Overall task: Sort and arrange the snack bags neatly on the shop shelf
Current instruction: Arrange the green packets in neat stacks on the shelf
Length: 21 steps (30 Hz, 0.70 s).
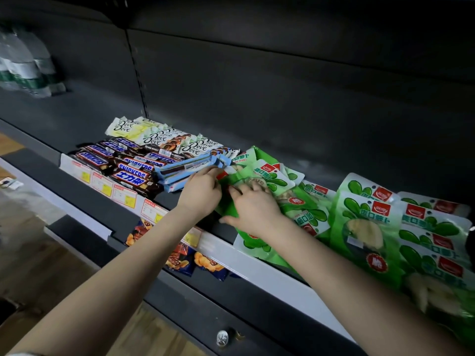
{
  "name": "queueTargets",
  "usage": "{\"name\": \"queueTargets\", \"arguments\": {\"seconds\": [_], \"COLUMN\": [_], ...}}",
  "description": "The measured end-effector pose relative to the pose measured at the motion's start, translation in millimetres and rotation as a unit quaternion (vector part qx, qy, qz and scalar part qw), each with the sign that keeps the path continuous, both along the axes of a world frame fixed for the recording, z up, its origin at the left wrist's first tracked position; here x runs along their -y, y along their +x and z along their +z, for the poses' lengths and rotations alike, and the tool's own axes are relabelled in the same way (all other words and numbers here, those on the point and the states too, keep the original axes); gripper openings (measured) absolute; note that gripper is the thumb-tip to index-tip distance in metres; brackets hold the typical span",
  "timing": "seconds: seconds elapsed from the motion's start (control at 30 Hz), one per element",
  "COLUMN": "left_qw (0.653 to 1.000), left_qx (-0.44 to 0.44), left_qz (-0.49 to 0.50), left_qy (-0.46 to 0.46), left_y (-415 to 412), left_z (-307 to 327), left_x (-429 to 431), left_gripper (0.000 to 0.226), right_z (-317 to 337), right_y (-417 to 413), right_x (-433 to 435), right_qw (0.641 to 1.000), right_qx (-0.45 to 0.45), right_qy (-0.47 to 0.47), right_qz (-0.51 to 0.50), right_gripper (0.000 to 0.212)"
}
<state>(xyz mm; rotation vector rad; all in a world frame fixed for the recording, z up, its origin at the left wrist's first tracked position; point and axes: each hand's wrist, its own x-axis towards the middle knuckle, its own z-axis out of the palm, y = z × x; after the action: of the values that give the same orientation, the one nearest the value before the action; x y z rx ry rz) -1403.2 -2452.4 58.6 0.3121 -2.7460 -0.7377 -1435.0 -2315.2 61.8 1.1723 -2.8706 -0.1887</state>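
Note:
Several green snack bags (365,235) lie in overlapping heaps on the dark shop shelf (257,119), from its middle to the right edge. Both hands are on one green bag (270,176) at the left end of the heap. My left hand (201,190) pinches that bag's upper left corner, fingers curled. My right hand (253,209) grips the same bag from the front, thumb under its lower edge and fingers curled over its face. To the left lie light blue wafer packs (180,170), brown Snickers bars (123,165) and white Dove bars (154,136).
A white price rail with red-and-yellow tags (123,195) runs along the shelf's front edge. Blue and orange snack bags (180,260) show on the shelf below. Water bottles (23,62) stand at the far left. A slotted upright (137,73) divides the back panel.

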Motion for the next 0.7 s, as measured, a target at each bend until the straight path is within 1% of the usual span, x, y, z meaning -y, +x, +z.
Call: {"name": "queueTargets", "arguments": {"seconds": [0.07, 0.17, 0.27, 0.33, 0.43, 0.47, 0.5, 0.63, 0.7], "left_qw": [1.0, 0.999, 0.999, 0.999, 0.999, 0.998, 0.998, 0.997, 0.997], "left_qx": [-0.014, -0.025, -0.027, -0.025, -0.025, -0.026, -0.029, -0.034, -0.041], "left_qz": [-0.006, -0.016, -0.024, -0.029, -0.028, -0.027, -0.026, -0.021, -0.025], "left_qy": [0.006, 0.015, 0.021, 0.024, 0.036, 0.043, 0.048, 0.06, 0.059], "left_y": [-2.7, -4.9, -6.5, -7.4, -7.5, -7.6, -7.6, -6.9, -5.7], "left_z": [2.1, 2.9, 1.8, 0.8, 1.4, 2.3, 3.2, 7.0, 7.0], "left_x": [-3.3, -7.2, -10.7, -12.6, -12.9, -13.0, -13.2, -14.1, -14.7], "left_gripper": [0.05, 0.048, 0.047, 0.047, 0.048, 0.048, 0.049, 0.049, 0.047], "right_z": [2.2, 6.5, 8.6, 9.6, 8.2, 7.1, 6.1, 8.1, 8.7], "right_y": [-1.2, -3.0, -1.9, -2.4, -2.8, -2.4, -1.6, 2.7, 5.8], "right_x": [-4.6, -9.4, -10.5, -12.2, -17.2, -18.6, -18.7, -14.9, -14.4], "right_qw": [1.0, 0.999, 0.997, 0.996, 0.995, 0.995, 0.995, 0.996, 0.996], "right_qx": [-0.003, 0.01, 0.03, 0.034, 0.058, 0.061, 0.06, 0.033, 0.015], "right_qy": [-0.014, -0.043, -0.066, -0.073, -0.066, -0.062, -0.062, -0.076, -0.08], "right_qz": [0.008, 0.014, -0.007, -0.023, -0.039, -0.042, -0.044, -0.043, -0.041], "right_gripper": [0.075, 0.059, 0.052, 0.055, 0.079, 0.083, 0.081, 0.05, 0.038]}}
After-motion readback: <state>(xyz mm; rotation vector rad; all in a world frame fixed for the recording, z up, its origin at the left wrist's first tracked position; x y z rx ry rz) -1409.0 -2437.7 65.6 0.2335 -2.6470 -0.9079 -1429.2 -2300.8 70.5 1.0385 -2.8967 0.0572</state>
